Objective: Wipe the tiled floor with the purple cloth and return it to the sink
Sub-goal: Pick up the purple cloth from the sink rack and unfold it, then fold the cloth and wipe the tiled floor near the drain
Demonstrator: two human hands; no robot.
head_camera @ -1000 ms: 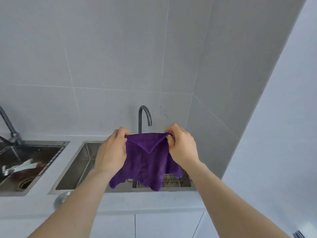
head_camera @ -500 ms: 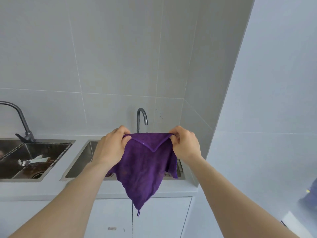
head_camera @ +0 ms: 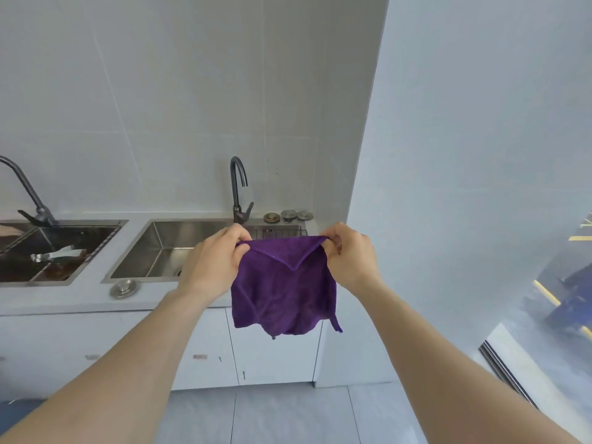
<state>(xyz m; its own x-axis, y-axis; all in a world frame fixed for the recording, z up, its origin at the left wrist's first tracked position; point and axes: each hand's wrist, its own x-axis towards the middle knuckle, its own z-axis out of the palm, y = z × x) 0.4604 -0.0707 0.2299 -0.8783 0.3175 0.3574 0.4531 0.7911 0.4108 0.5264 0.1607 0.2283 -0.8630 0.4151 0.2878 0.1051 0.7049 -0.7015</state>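
The purple cloth (head_camera: 283, 290) hangs spread between both hands, in front of the counter edge. My left hand (head_camera: 213, 264) pinches its upper left corner and my right hand (head_camera: 350, 256) pinches its upper right corner. A folded flap points down at the top middle. Behind the cloth lies the steel sink (head_camera: 166, 248) with a dark curved tap (head_camera: 238, 190). Grey floor tiles (head_camera: 288, 415) show at the bottom, below the cabinets.
A second sink (head_camera: 57, 248) with a tap (head_camera: 28, 193) and items inside sits at the left. Three round metal plugs (head_camera: 288, 216) rest behind the right sink; a metal plug (head_camera: 123, 288) lies on the counter front. White cabinet doors (head_camera: 272, 357) stand below. A glass door (head_camera: 544, 315) is at the right.
The view has dropped and pulled back, so the floor tiles and cabinets now show. The cloth's long hanging tip has gathered up; both hands still hold its top corners.
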